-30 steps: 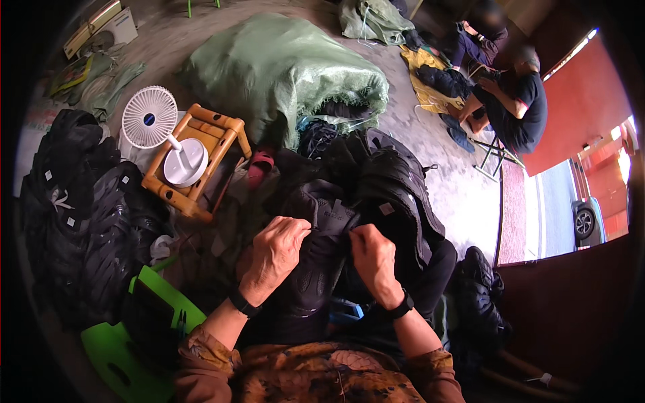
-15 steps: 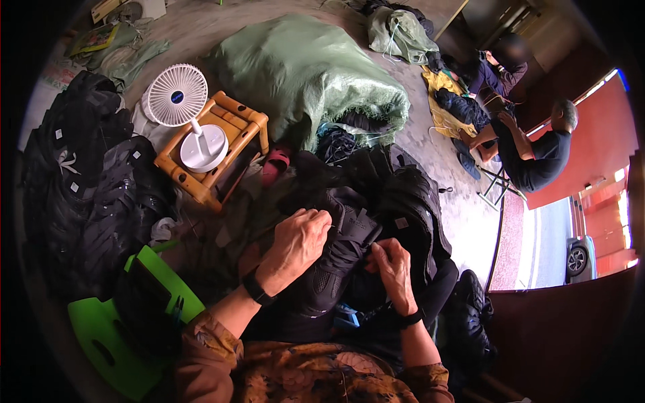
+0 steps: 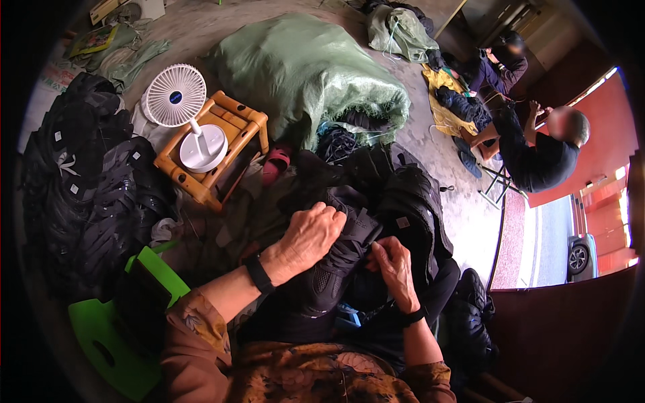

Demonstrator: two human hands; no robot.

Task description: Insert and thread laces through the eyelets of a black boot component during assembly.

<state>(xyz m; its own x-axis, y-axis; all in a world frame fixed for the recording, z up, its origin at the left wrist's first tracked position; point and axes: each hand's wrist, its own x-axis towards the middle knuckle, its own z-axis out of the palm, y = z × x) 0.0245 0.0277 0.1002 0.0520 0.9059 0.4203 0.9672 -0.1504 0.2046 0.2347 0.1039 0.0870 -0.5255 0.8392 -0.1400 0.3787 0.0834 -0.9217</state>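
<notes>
A black shoe upper [image 3: 330, 275] with mesh and laces lies across my lap, its toe toward me. My left hand [image 3: 309, 238] is closed in a pinch over the upper's left side, near the tongue. My right hand [image 3: 392, 265] is closed at the upper's right edge, thumb and fingertips together. What either hand pinches is too small and dark to make out; it could be a lace. A stack of black shoe uppers [image 3: 418, 208] rests just beyond my right hand. Something small and blue [image 3: 347, 316] shows beneath the upper, between my legs.
At left a white fan [image 3: 201, 149] stands on a bamboo stool [image 3: 191, 185], beside a heap of black uppers [image 3: 84, 181]. A green plastic chair [image 3: 101, 342] is near left. A large green sack [image 3: 295, 67] lies ahead. Two people [image 3: 541, 158] [image 3: 500, 72] sit at the right.
My left hand has moved right and slightly up, closer to the tongue. My right hand has barely shifted. The nearer person at right has raised their hands.
</notes>
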